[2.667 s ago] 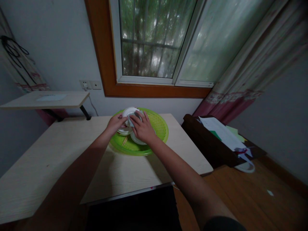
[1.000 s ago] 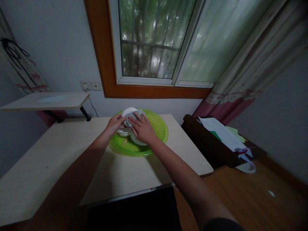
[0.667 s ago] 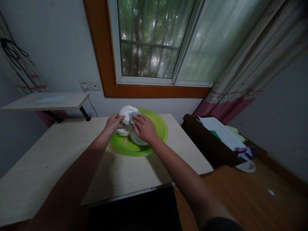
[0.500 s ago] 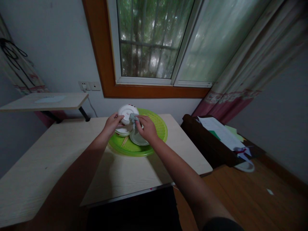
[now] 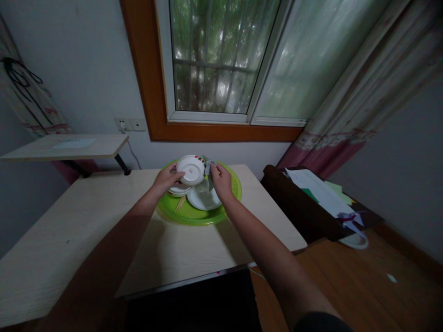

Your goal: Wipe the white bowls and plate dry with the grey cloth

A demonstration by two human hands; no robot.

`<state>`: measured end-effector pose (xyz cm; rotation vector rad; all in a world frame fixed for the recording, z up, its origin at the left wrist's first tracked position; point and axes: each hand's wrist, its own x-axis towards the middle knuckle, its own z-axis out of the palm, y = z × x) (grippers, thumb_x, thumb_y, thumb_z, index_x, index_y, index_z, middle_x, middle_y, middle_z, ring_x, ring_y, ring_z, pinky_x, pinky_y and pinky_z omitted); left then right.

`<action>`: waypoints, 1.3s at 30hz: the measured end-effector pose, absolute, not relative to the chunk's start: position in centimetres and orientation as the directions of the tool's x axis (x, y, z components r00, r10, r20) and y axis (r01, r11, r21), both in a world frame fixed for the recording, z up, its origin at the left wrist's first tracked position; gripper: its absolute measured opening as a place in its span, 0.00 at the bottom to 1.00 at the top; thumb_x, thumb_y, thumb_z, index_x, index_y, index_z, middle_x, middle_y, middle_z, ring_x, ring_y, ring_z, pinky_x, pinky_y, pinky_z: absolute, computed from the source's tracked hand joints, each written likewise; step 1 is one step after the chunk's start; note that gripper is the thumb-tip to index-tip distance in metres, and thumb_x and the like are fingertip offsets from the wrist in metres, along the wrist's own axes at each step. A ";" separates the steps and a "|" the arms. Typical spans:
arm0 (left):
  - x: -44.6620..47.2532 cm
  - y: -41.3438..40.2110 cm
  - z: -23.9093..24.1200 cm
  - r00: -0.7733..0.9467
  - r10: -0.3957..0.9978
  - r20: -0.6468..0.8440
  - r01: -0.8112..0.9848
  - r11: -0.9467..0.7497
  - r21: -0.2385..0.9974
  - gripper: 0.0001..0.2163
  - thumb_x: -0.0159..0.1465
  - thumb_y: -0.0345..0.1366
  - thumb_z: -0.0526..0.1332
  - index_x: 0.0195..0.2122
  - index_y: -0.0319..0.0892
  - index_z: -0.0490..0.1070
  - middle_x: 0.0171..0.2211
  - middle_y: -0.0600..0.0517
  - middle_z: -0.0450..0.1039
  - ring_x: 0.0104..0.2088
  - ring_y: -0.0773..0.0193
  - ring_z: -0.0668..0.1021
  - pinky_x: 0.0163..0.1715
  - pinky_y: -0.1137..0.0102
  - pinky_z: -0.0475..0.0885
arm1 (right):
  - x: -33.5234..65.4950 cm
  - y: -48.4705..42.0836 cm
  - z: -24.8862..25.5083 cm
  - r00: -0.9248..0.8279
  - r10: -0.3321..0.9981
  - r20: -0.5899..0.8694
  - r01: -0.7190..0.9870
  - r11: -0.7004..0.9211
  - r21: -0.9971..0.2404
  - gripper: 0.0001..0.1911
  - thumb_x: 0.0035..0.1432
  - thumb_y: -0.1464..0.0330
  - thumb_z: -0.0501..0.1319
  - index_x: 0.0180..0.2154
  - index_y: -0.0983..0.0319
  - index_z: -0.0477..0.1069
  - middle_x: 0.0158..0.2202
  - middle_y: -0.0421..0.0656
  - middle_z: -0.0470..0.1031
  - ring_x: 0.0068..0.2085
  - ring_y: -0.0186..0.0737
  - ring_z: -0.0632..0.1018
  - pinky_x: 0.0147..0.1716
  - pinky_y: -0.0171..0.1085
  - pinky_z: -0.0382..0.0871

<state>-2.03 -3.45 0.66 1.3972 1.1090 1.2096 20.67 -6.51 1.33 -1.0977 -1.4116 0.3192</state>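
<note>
In the head view, the right hand (image 5: 221, 180) had moved rightward since the frame half a second earlier, drawing the thin grey-green cloth (image 5: 209, 169) off the face of the small round white dish with a patterned rim (image 5: 190, 169), which had itself shifted slightly rightward and lower. The left hand (image 5: 166, 180) was clamped on the dish's left rim, thumb on the face, holding it tilted above the basket. The right hand's fingers were pinched together on the cloth beside the opposite rim; whether cloth and dish touched could not be told.

The round bright-green plastic basket (image 5: 200, 222) stood by the far edge of the pale wood-grain desk (image 5: 194, 249), near its far right corner. Inside lay a larger round white plate (image 5: 204, 197), stacked white dishes (image 5: 180, 190) and thin pale chopsticks (image 5: 180, 204).
</note>
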 end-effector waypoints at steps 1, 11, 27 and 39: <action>-2.0 -3.4 0.6 0.113 0.984 0.141 0.065 -0.149 0.987 0.31 0.53 0.42 0.72 0.58 0.40 0.73 0.51 0.43 0.79 0.38 0.58 0.82 0.32 0.69 0.79 | 20.3 -6.6 1.3 0.131 0.747 0.651 0.420 0.553 -0.720 0.18 0.70 0.57 0.54 0.41 0.59 0.78 0.42 0.44 0.82 0.44 0.43 0.79 0.49 0.40 0.71; -2.0 -4.1 1.1 0.233 0.951 0.201 0.068 -0.222 0.973 0.34 0.50 0.42 0.74 0.58 0.39 0.72 0.46 0.44 0.81 0.38 0.57 0.82 0.37 0.67 0.79 | 18.9 -8.7 2.4 -0.315 0.609 0.728 0.594 0.725 -0.349 0.30 0.71 0.59 0.58 0.71 0.54 0.58 0.74 0.46 0.57 0.75 0.47 0.57 0.73 0.54 0.51; -2.3 -3.6 1.2 -0.025 0.983 0.182 -0.027 -0.183 0.983 0.27 0.55 0.42 0.70 0.55 0.40 0.72 0.54 0.43 0.75 0.38 0.62 0.81 0.32 0.72 0.79 | 19.2 -6.2 0.1 -0.073 0.773 0.630 0.441 0.592 -0.675 0.29 0.71 0.54 0.55 0.67 0.60 0.65 0.69 0.50 0.67 0.69 0.48 0.68 0.71 0.52 0.58; -1.7 -4.1 1.4 0.090 0.968 0.233 0.158 -0.245 0.957 0.33 0.48 0.41 0.75 0.56 0.38 0.74 0.47 0.44 0.81 0.37 0.59 0.82 0.37 0.69 0.77 | 18.3 -8.1 1.6 -0.348 0.600 0.720 0.584 0.740 -0.335 0.30 0.73 0.65 0.52 0.73 0.53 0.52 0.75 0.43 0.55 0.77 0.45 0.50 0.75 0.56 0.47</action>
